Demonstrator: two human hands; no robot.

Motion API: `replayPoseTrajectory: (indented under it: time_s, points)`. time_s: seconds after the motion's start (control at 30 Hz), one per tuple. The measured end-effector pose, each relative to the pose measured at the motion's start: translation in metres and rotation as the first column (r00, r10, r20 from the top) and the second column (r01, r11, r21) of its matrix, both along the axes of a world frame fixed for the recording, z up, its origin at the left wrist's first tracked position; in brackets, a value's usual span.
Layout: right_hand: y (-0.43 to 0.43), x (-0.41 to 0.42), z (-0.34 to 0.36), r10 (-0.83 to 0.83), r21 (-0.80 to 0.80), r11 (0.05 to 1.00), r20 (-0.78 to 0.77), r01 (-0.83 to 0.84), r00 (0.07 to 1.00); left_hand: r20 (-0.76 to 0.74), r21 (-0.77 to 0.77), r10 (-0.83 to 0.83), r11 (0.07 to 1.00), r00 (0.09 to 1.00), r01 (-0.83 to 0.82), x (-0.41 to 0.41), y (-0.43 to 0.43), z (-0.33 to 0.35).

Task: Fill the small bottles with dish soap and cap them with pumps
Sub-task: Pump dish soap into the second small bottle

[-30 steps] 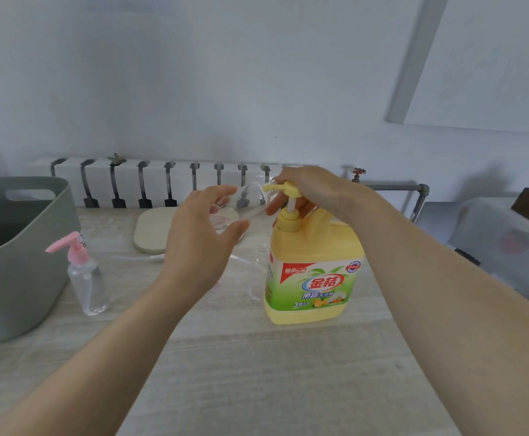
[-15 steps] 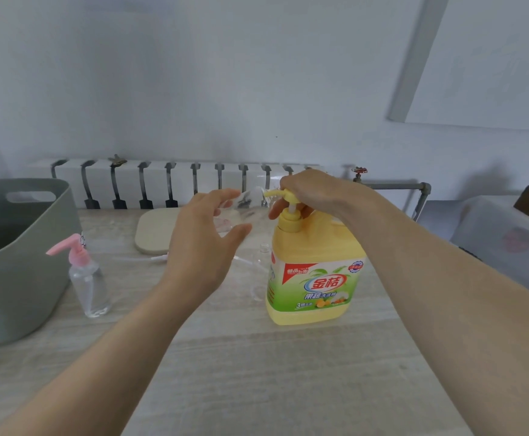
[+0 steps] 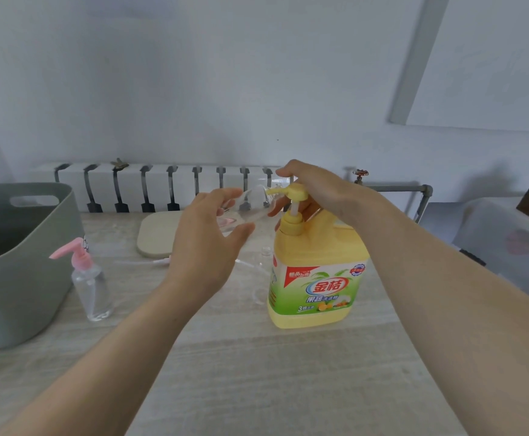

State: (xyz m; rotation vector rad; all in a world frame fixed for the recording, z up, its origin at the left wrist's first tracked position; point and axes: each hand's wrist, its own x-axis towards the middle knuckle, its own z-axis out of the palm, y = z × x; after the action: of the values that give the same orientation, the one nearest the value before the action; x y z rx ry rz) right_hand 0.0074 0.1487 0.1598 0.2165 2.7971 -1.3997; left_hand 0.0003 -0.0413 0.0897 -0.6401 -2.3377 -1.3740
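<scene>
A big yellow dish soap jug (image 3: 316,275) stands on the table, its yellow pump head (image 3: 291,191) raised on a white stem. My right hand (image 3: 316,190) rests on top of that pump. My left hand (image 3: 206,240) grips a small clear bottle (image 3: 250,204), tilted with its mouth against the pump's spout. A second small clear bottle (image 3: 92,284) with a pink pump stands upright at the left. Another small clear bottle (image 3: 264,265) stands uncapped just left of the jug, partly hidden.
A grey-green plastic tub (image 3: 21,262) sits at the left edge. A beige pad (image 3: 156,234) lies at the back by the white radiator (image 3: 162,187). Thin clear pump tubes (image 3: 137,262) lie on the table behind my left hand. The light wooden table (image 3: 272,372) extends toward me.
The pump head has risen on its white stem and my right hand has lifted with it. My left hand still holds the clear bottle at the spout.
</scene>
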Motion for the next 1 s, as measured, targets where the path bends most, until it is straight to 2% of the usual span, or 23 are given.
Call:
replayPoseTrajectory:
  time_s: [0.53, 1.0]
  points:
    - [-0.006, -0.0031, -0.003, -0.017, 0.042, 0.999, 0.0, 0.017, 1.0, 0.005, 0.012, -0.001, 1.0, 1.0, 0.001, 0.0007, -0.0007, -0.0008]
    - [-0.0034, -0.0062, -0.002, 0.019, 0.223, 0.974, 0.084, -0.038, 0.996, 0.017, -0.003, 0.003, 1.0, 1.0, -0.003, 0.0, -0.0003, -0.0048]
